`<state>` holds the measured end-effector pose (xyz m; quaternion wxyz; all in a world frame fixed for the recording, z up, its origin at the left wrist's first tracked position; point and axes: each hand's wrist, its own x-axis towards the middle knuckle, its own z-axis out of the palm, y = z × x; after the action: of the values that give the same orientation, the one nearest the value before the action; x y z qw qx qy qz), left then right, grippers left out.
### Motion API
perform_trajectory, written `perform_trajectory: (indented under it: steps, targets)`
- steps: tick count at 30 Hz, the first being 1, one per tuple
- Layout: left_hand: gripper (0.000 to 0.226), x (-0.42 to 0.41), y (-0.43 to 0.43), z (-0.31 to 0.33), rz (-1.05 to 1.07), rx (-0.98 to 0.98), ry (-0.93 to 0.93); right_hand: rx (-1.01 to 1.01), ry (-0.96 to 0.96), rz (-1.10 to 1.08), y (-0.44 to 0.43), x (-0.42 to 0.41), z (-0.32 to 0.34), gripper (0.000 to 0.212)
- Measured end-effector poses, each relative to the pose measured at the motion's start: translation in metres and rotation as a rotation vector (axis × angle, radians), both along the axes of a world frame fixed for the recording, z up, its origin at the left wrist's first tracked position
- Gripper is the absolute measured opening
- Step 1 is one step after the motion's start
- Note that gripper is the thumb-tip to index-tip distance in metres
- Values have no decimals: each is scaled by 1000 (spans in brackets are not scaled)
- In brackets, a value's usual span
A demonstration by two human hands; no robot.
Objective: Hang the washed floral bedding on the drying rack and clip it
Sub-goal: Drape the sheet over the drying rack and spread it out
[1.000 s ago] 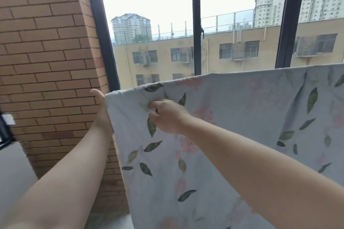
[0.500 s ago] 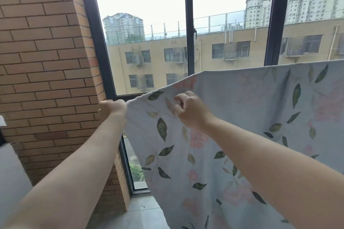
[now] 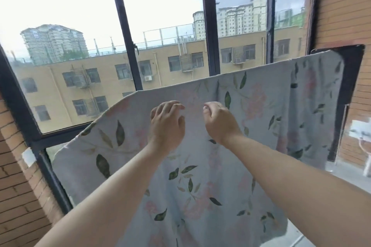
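From the head view, the bedding hangs spread out in front of the window. It is pale cloth printed with green leaves and faint pink flowers. Its top edge runs as a fold from low on the left up to high on the right. Whatever bears it is hidden under the cloth. The left corner droops in front of the lower window frame, and the right end lies against a dark panel beside the right wall.

Both bare arms reach forward and up to the middle of the sheet, just below the top fold. The hands are close together with a small gap between them. The left hand lies on the cloth, back towards the camera, with its fingers fairly straight and slightly spread, touching the fabric and gripping nothing. The right hand has its fingers curled in at the cloth with the thumb tip showing. I cannot tell whether a pinch of fabric is caught in them.

A second brick wall stands on the left. Through the glass there is a yellow block across the way, with taller towers behind it. Something white low on the right is too blurred to make out.
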<state>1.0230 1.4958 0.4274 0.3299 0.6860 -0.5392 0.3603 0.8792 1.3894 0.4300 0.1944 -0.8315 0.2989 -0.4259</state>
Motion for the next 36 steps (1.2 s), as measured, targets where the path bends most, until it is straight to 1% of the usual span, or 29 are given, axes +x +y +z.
perform_trajectory:
  steps: [5, 10, 14, 16, 20, 25, 30, 36]
  targets:
    - [30, -74, -81, -4, -110, 140, -28, 60, -41, -125, -78, -85, -11, 34]
    - [27, -158, -190, -4, -197, 281, -37, 167, -107, -268, -176, -187, -25, 35]
    - [24, -235, -288, -7, -284, 320, -12, 250, -112, -340, -256, -275, -34, 38]
    - [23, -285, -346, -2, -325, 334, 0, 256, -107, -380, -306, -327, -31, 39]
    - [19, -356, -432, 4, -378, 320, 51, 254, -114, -455, -376, -403, -22, 40]
    - [19, -403, -516, 5, -370, 337, 54, 261, -118, -489, -453, -455, -27, 40]
    - [21, -416, -603, 4, -360, 337, 63, 316, -98, -504, -532, -473, -37, 40]
    - [22, -425, -738, 12, -403, 236, 96, 319, -65, -533, -652, -480, -34, 40]
